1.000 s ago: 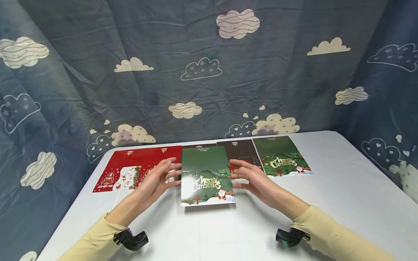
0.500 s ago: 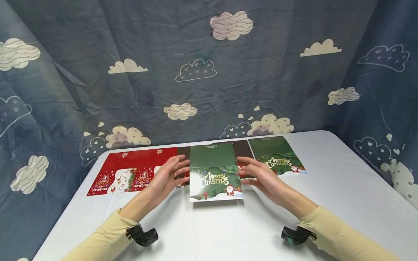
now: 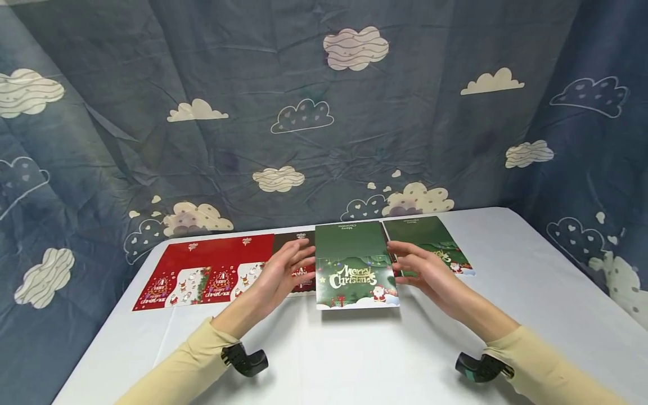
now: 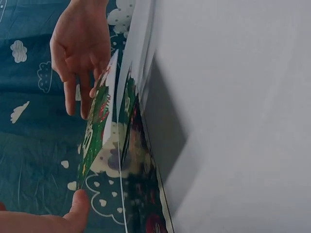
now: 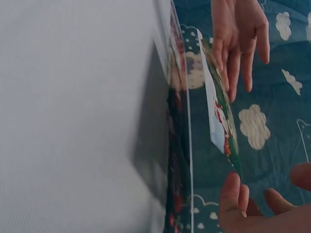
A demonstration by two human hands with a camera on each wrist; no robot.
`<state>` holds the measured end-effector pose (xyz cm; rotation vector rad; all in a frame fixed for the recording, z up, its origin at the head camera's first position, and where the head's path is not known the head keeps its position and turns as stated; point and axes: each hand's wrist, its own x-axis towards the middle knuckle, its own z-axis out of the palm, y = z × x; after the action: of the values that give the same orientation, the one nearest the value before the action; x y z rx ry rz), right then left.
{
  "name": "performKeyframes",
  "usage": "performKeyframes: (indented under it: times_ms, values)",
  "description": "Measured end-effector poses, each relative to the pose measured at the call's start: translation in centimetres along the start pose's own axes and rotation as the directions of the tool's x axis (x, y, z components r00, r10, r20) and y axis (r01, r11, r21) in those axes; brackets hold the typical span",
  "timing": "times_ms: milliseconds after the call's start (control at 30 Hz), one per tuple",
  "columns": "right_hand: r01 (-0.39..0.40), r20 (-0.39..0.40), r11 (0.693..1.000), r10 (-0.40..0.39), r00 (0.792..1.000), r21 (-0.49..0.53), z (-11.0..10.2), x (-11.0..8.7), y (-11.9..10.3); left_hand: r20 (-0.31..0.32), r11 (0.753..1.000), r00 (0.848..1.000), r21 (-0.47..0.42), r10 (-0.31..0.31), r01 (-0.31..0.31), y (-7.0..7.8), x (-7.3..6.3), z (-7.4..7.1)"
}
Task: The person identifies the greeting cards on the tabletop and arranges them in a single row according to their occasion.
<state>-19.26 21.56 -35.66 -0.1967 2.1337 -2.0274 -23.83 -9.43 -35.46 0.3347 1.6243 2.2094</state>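
Observation:
A green Merry Christmas card [image 3: 356,281] is held just above the table, spanning the gap between both hands. My left hand [image 3: 283,275] touches its left edge with extended, slightly bent fingers. At the right edge, the fingers of my right hand [image 3: 437,275] touch it the same way. Side on, the card [image 4: 99,116] looks tilted in the left wrist view, and its shadow falls on the white cloth. The right wrist view shows the card [image 5: 218,107] between fingertips of the two hands. Most of a dark card behind it is hidden.
Two red Christmas cards [image 3: 212,253] lie side by side at the back left of the white table [image 3: 349,360]. Beside them is a dark card [image 3: 293,239], partly covered. Another green card [image 3: 420,230] lies at the back right. A blue cloud-patterned curtain [image 3: 243,157] hangs behind.
Both hands have moved right together, carrying the green card across the row of dark cards toward the green one at the back right. The head view has also shifted slightly.

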Motion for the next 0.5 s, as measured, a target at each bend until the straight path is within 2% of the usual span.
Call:
performKeyframes:
  times_ms: [500]
  values:
    - [0.02,-0.052,0.998,-0.024,0.998,-0.066,-3.6,-0.9,-0.5,0.056,0.999,0.998,-0.034,-0.006,0.008,-0.5,2.2,3.3]
